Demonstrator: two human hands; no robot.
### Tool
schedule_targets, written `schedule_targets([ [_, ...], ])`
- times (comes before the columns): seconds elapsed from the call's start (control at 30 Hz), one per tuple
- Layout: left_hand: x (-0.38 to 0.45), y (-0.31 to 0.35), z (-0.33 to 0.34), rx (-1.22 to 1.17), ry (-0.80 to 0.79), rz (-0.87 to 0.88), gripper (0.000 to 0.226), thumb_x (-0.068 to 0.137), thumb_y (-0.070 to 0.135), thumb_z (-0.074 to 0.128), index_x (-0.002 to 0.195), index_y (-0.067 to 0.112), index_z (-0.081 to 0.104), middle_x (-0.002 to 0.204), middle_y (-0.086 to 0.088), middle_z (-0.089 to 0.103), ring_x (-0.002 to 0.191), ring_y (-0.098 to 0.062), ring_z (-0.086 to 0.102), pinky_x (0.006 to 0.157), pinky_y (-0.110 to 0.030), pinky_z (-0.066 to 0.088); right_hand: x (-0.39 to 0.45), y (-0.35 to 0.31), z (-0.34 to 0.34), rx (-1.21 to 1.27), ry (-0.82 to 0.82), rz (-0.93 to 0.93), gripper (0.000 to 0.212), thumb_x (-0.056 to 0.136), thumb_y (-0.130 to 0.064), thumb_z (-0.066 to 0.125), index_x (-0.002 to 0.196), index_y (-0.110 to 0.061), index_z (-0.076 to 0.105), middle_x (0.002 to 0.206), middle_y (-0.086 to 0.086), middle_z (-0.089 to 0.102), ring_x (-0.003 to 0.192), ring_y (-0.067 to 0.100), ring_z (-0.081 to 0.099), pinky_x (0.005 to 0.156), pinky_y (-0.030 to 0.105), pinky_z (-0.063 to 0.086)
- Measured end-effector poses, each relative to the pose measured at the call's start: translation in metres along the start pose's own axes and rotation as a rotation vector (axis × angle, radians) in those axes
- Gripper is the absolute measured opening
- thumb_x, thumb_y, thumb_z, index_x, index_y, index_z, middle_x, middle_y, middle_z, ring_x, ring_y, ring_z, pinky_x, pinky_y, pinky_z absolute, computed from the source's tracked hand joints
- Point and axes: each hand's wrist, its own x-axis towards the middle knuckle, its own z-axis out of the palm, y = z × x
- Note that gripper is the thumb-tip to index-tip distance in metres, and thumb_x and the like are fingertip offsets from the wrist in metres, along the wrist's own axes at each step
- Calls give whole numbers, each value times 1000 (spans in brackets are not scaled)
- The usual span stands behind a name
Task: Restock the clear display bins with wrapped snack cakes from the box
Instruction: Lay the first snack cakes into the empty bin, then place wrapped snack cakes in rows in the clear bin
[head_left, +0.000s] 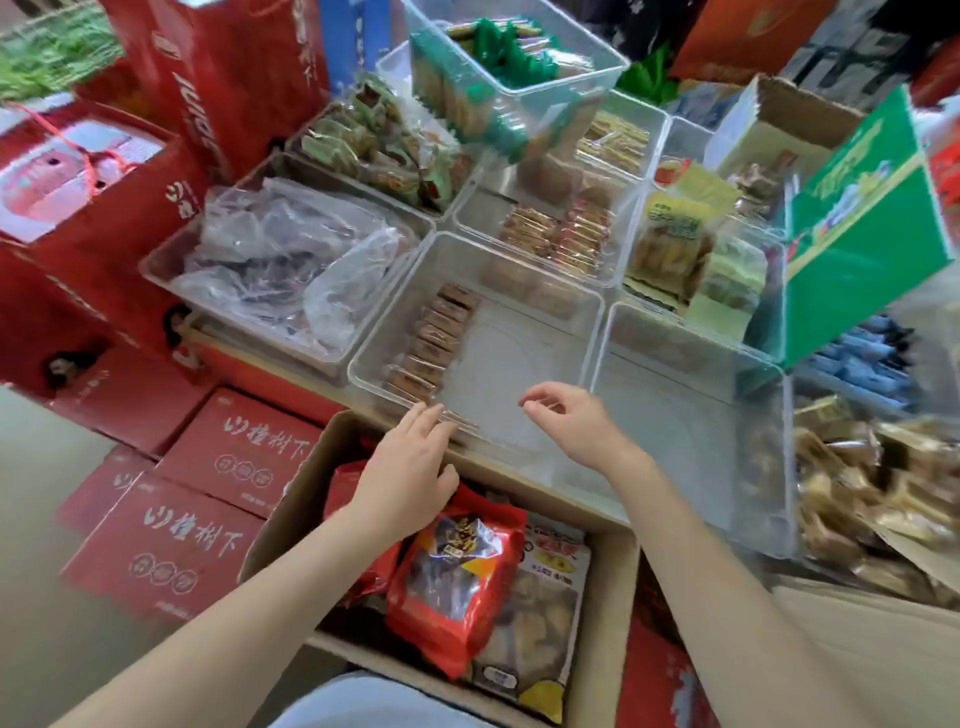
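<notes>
A clear display bin (571, 306) in front of me holds one row of brown wrapped snack cakes (434, 340) along its left side. My left hand (408, 467) lies with straight fingers on the nearest cakes at the bin's front rim. My right hand (576, 421) hovers over the bin's front edge, fingers loosely curled and holding nothing. Below my arms stands an open cardboard box (306, 499) with a red snack bag (457, 577) and a paler bag (540, 613) inside.
A second clear bin (691, 415) with nothing in it stands to the right. Other bins of wrapped snacks fill the back, one stacked bin (509, 67) on top. Red cartons (208, 499) lie at the left, a green box (857, 223) at the right.
</notes>
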Motion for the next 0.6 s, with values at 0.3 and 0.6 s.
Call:
schedule_targets([
  [0.3,-57,250,112,-545,-257,217,37,97,23,61,133,30,57,128,13,54,117,-5,54,100,-30,48,-264,134,-124,109,710,54,13,94,-11,65,92,-20,73,83,-14,67,75,6,61,66,12,45],
  [0.6,-111,375,187,-857,-365,188,78,95,31,66,145,66,19,157,29,21,146,-1,24,122,-47,28,-385,285,-140,-156,531,361,18,100,-28,54,104,-22,70,103,-6,64,94,12,58,83,27,48],
])
